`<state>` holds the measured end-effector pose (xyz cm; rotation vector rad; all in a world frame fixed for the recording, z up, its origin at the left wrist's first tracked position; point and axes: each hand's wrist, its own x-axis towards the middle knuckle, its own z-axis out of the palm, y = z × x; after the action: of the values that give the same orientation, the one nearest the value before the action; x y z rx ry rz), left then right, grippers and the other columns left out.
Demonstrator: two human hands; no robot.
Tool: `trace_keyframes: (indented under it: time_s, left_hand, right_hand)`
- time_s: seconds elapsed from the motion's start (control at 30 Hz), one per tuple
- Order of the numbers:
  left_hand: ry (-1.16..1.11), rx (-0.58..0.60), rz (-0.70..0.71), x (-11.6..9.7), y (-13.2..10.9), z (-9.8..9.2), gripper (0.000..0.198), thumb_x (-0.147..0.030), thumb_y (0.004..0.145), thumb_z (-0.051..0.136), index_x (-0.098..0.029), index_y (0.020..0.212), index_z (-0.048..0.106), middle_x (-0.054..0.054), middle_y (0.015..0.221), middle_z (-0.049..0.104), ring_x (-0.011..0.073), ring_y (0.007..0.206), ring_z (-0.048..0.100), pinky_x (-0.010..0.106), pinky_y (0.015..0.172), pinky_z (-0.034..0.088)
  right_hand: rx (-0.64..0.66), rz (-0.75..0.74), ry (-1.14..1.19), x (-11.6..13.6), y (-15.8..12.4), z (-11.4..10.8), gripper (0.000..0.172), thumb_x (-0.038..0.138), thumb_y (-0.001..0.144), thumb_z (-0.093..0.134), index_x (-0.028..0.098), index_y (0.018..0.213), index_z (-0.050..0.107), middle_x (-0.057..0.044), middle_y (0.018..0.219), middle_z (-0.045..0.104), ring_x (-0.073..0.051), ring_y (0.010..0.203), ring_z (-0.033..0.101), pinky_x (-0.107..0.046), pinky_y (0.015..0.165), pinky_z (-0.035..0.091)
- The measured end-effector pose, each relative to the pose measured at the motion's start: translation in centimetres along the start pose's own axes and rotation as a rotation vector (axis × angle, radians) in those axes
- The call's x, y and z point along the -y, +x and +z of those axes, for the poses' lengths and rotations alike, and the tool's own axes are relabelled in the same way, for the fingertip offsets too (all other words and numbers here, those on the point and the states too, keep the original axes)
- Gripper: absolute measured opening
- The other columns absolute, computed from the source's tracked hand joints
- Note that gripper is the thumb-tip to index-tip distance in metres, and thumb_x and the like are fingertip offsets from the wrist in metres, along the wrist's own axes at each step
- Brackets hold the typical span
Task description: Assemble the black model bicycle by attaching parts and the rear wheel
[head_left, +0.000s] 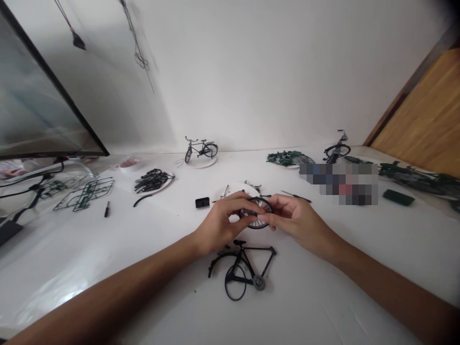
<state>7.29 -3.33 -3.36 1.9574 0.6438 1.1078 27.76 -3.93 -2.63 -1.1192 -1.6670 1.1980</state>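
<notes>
The left hand (219, 225) and the right hand (298, 225) both grasped a small black wheel (264, 204) with thin silver spokes (252, 222), just beyond a model bicycle frame (257, 248).

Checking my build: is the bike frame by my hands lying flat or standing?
Lying flat: the black model bicycle frame rests on its side on the white tabletop, seen in full outline.

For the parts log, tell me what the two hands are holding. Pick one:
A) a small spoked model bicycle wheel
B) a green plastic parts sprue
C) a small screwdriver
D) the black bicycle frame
A. The left hand and right hand hold a small spoked model bicycle wheel between them, above a white paper plate.
</notes>
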Motion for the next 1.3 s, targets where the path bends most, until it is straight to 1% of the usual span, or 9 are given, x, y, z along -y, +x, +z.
trace_keyframes:
  time_s: [0.13,0.23,0.6,0.73,0.83,0.93,1.0,1.17,1.3]
  left_hand:
    - [0.081,0.014,0.023,-0.1,0.0,-0.1,0.015,-0.015,0.090,0.065,-0.018,0.103,0.071,0.008,0.103,0.065,0.0171,0.092,0.062,0.031,0.080,0.051]
    - [0.080,-0.013,-0.028,-0.1,0.0,-0.1,0.013,-0.019,0.090,0.065,-0.017,0.103,0.068,0.008,0.102,0.066,0.0177,0.092,0.063,0.032,0.080,0.051]
    - [-0.064,-0.066,-0.154,-0.4,0.2,0.0,0.012,-0.022,0.088,0.067,-0.015,0.097,0.063,0.008,0.101,0.067,0.0191,0.094,0.062,0.037,0.087,0.049]
    - [-0.133,-0.067,-0.195,-0.1,0.3,0.0,0.013,-0.021,0.086,0.069,-0.013,0.096,0.064,0.009,0.101,0.067,0.0195,0.094,0.063,0.037,0.086,0.050]
    - [-0.126,-0.060,-0.174,-0.1,0.3,0.2,0.012,-0.020,0.088,0.067,-0.014,0.098,0.065,0.008,0.101,0.068,0.0190,0.094,0.063,0.036,0.087,0.050]
    - [-0.150,-0.040,-0.154,-0.2,0.2,0.4,0.012,-0.018,0.090,0.064,-0.014,0.101,0.064,0.009,0.103,0.068,0.0191,0.095,0.064,0.037,0.088,0.050]
    - [-0.150,-0.037,-0.135,-0.1,0.1,0.5,0.011,-0.018,0.090,0.063,-0.015,0.101,0.064,0.009,0.103,0.068,0.0187,0.095,0.064,0.036,0.089,0.050]
    - [-0.018,-0.108,-0.119,0.1,0.0,0.3,0.011,-0.017,0.089,0.064,-0.017,0.099,0.067,0.009,0.109,0.063,0.0198,0.104,0.061,0.036,0.091,0.050]
    - [-0.019,-0.116,-0.127,0.2,-0.1,0.2,0.009,-0.017,0.089,0.064,-0.018,0.098,0.065,0.008,0.108,0.062,0.0196,0.104,0.060,0.037,0.092,0.051]
  right_hand:
    - [0.019,0.042,0.006,-0.2,-0.1,0.0,0.023,0.039,0.082,0.074,0.019,0.086,0.065,0.002,0.075,0.063,-0.011,0.064,0.056,-0.027,0.064,0.044]
    - [0.039,0.081,0.062,-0.1,-0.2,0.0,0.025,0.043,0.086,0.070,0.018,0.086,0.064,0.001,0.070,0.065,-0.012,0.065,0.059,-0.027,0.065,0.046]
    - [0.003,0.105,0.184,-0.3,-0.3,0.1,0.024,0.040,0.085,0.072,0.017,0.080,0.063,0.000,0.073,0.065,-0.013,0.066,0.065,-0.028,0.067,0.051]
    - [0.023,0.089,0.163,0.3,-0.3,0.4,0.023,0.038,0.083,0.072,0.017,0.091,0.064,-0.002,0.083,0.067,-0.014,0.067,0.065,-0.029,0.065,0.053]
    - [0.012,0.100,0.143,0.7,-0.4,0.7,0.029,0.036,0.082,0.073,0.018,0.103,0.064,-0.002,0.091,0.068,-0.012,0.063,0.063,-0.028,0.064,0.054]
    - [-0.009,0.104,0.096,0.6,-0.4,0.8,0.033,0.036,0.083,0.072,0.019,0.110,0.064,-0.002,0.091,0.069,-0.011,0.063,0.062,-0.028,0.065,0.054]
    - [-0.014,0.085,0.060,0.4,-0.3,0.9,0.031,0.035,0.083,0.071,0.019,0.109,0.065,-0.002,0.088,0.069,-0.012,0.063,0.063,-0.029,0.065,0.054]
    - [0.004,0.032,0.042,0.3,-0.2,1.0,0.019,0.035,0.084,0.068,0.019,0.095,0.067,-0.004,0.089,0.070,-0.016,0.070,0.069,-0.028,0.062,0.055]
    - [-0.022,0.046,0.067,0.4,-0.3,1.2,0.019,0.035,0.082,0.070,0.018,0.089,0.064,-0.003,0.086,0.069,-0.018,0.073,0.072,-0.030,0.063,0.057]
